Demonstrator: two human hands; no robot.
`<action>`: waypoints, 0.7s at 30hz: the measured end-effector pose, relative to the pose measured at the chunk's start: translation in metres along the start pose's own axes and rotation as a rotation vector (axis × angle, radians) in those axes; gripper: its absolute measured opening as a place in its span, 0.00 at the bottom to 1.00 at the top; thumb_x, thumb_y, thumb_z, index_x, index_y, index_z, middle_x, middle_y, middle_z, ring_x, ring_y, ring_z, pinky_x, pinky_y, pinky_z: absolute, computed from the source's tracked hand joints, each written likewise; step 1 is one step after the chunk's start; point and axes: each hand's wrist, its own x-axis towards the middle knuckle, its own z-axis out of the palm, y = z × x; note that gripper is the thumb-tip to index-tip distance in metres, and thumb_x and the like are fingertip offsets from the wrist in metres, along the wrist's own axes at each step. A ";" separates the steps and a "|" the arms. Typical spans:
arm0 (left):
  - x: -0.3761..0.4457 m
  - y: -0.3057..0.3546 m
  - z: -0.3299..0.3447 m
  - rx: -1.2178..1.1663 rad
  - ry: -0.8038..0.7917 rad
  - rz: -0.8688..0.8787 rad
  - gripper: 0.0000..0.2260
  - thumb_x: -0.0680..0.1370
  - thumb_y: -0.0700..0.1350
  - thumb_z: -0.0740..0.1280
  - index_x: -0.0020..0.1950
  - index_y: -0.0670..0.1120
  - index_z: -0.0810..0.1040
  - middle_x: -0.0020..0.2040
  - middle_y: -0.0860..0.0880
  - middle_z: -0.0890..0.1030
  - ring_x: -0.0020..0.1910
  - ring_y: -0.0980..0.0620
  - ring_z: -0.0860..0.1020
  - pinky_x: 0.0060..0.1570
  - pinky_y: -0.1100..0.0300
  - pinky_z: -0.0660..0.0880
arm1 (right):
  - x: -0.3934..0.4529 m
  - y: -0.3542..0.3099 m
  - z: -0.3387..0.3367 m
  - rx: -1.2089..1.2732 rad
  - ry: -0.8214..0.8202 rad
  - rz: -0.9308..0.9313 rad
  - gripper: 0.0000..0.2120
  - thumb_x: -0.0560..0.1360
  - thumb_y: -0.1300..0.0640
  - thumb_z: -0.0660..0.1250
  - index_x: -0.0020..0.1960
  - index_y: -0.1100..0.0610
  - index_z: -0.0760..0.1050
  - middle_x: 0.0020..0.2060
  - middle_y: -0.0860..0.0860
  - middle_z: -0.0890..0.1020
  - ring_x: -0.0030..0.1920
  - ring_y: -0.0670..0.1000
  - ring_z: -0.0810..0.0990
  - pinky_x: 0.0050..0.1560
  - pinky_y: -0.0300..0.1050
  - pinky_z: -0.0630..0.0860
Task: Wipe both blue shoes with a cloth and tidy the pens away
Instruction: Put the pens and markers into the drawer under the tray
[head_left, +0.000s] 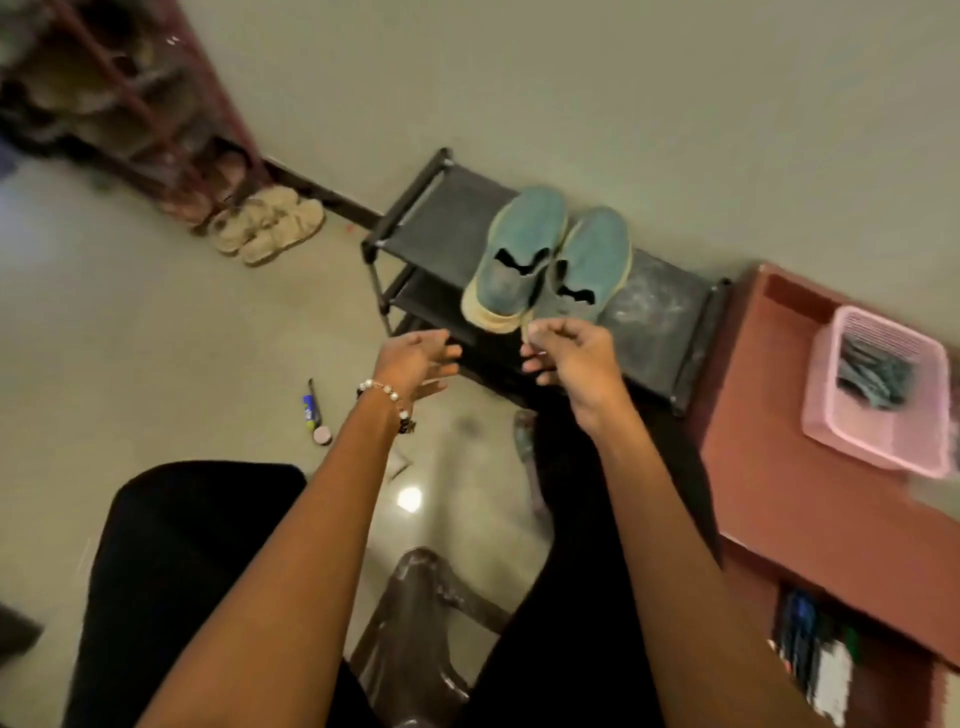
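Reaching for the Shoes, Right Hand Nearer

Lying straight ahead on the black rack (660, 317), both blue shoes (550, 260) point toes away, heels toward the person; right hand (566, 358), fingers curled, pinches the nearer shoe's heel; left hand (415, 358) hovers spread, empty, just beside.

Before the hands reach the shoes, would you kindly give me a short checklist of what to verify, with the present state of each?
1. Both shoes within reach on the rack: ok; left shoe and right shoe sit side by side on its top shelf.
2. Cloth ready: cannot tell; no cloth is clearly visible.
3. Left hand free: ok; fingers spread, holding nothing.
4. Right hand free: cannot tell; its fingers are curled at the right shoe's heel, and blur hides any contact.
5. Pens gathered: not ok; one pen lies on the floor.
6. Pink basket for pens: ok; on the brown cabinet, already holding dark items.
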 end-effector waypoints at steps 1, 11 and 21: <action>0.011 -0.010 -0.027 -0.002 0.064 -0.038 0.10 0.81 0.46 0.63 0.58 0.45 0.78 0.49 0.47 0.84 0.43 0.50 0.81 0.47 0.56 0.77 | 0.014 0.015 0.026 -0.059 -0.064 0.056 0.04 0.76 0.60 0.66 0.42 0.57 0.76 0.33 0.54 0.80 0.27 0.46 0.76 0.25 0.35 0.69; 0.129 -0.142 -0.168 -0.136 0.423 -0.392 0.05 0.79 0.42 0.62 0.51 0.44 0.77 0.40 0.47 0.81 0.33 0.51 0.77 0.33 0.61 0.70 | 0.119 0.225 0.176 -0.694 -0.417 0.399 0.06 0.72 0.63 0.67 0.37 0.56 0.76 0.33 0.56 0.81 0.30 0.51 0.78 0.34 0.45 0.77; 0.241 -0.262 -0.210 -0.146 0.505 -0.518 0.07 0.80 0.34 0.60 0.50 0.43 0.76 0.37 0.47 0.78 0.34 0.50 0.76 0.37 0.58 0.72 | 0.174 0.402 0.250 -1.265 -0.469 0.334 0.26 0.72 0.48 0.70 0.64 0.57 0.66 0.62 0.55 0.72 0.63 0.57 0.71 0.55 0.50 0.71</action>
